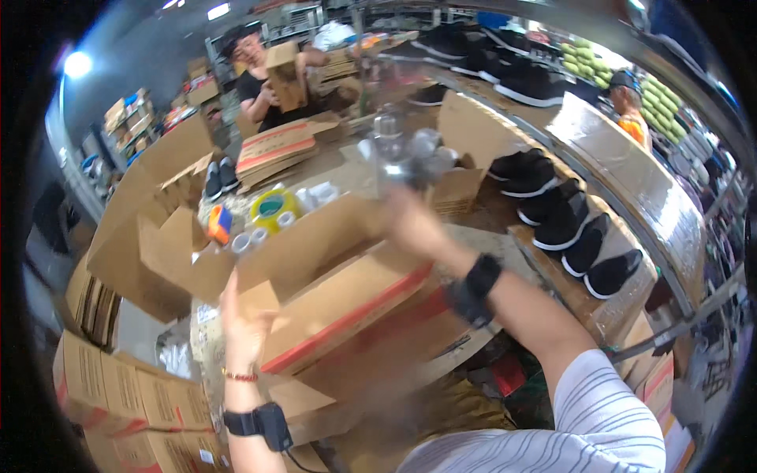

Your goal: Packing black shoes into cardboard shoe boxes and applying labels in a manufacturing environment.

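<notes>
A brown cardboard box [347, 315] with red stripes lies tilted in front of me, its long flaps raised. My left hand [246, 322] grips its left end, thumb on the near side and fingers pointing up along the end flap. At the box's far right corner is my right hand [410, 225], smeared by motion; its fingers cannot be made out. Beyond the box stand a yellow tape roll [270, 206], an orange and blue tape dispenser [220, 225] and several small white rolls [259, 236].
Black shoes with white soles [564, 225] line a board on the right. An open carton [465, 181] stands behind the box, and a larger one [150, 236] at left. Flattened cartons [276, 150] lie stacked near a co-worker holding a box. Closed cartons [130, 394] fill the lower left.
</notes>
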A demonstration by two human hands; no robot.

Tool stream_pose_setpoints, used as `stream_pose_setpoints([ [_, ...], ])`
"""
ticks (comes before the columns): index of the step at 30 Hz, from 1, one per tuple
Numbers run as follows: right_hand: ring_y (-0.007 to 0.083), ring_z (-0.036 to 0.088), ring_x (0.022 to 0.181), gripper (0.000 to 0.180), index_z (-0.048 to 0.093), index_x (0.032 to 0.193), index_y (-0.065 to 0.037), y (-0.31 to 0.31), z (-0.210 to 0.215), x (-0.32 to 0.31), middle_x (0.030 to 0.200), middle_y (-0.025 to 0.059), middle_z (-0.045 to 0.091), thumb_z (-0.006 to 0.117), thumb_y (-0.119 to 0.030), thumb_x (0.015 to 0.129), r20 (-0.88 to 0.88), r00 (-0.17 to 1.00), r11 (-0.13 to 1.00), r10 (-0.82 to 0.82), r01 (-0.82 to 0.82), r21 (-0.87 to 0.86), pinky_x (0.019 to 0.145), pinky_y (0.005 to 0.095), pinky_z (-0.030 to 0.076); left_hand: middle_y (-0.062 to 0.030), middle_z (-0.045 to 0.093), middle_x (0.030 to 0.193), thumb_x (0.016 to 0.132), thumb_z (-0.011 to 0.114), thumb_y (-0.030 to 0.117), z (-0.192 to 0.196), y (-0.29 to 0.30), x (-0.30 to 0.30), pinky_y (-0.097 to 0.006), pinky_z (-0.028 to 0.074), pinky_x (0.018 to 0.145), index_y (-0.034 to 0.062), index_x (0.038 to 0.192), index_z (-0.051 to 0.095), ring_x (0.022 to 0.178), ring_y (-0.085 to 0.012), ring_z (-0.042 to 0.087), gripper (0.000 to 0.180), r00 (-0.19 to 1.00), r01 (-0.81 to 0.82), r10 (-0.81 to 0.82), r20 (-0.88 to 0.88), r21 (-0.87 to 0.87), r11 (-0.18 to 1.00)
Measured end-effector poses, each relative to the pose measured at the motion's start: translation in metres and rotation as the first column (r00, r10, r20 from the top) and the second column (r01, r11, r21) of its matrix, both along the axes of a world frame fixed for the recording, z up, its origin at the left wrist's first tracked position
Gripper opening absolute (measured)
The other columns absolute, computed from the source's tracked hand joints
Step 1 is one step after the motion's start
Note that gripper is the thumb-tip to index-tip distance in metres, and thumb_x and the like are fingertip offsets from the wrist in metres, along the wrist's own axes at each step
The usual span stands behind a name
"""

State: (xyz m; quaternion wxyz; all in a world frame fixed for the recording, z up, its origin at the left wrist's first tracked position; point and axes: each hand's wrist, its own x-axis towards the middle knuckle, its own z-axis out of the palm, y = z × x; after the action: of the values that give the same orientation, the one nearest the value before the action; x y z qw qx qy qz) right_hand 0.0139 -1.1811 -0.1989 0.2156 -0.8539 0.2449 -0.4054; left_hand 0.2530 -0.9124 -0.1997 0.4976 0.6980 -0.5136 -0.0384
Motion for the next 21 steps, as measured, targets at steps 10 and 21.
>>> stream_pose_setpoints([
  [10,0.0317,0.05,0.107,0.057,0.052,0.12,-0.009,0.054,0.013,-0.027,0.115,0.016,0.047,0.075,-0.021,0.07,-0.104,0.987,0.991,0.121,-0.114,0.073,0.093,0.0366,0.042,-0.0121,0.045,0.105,0.056,0.078,0.0,0.04,0.016,-0.071,-0.038,0.035,0.095,0.0082,0.127,0.047,0.104,-0.0287,0.044,0.079,0.843,-0.354,0.214,0.493,0.21,0.912],
  [21,0.0341,0.055,0.09,0.026,0.065,0.084,-0.004,-0.102,-0.036,-0.194,0.094,0.0169,0.059,0.063,-0.029,0.075,-0.233,0.8,0.822,-0.554,0.48,-0.306,0.079,0.0431,0.045,-0.0189,0.038,0.137,0.081,0.057,0.021,0.018,-0.005,-0.096,-0.054,0.012,0.109,0.0084,0.135,0.041,0.128,-0.0351,0.034,0.057,0.745,-0.366,0.036,0.666,0.363,0.857],
])
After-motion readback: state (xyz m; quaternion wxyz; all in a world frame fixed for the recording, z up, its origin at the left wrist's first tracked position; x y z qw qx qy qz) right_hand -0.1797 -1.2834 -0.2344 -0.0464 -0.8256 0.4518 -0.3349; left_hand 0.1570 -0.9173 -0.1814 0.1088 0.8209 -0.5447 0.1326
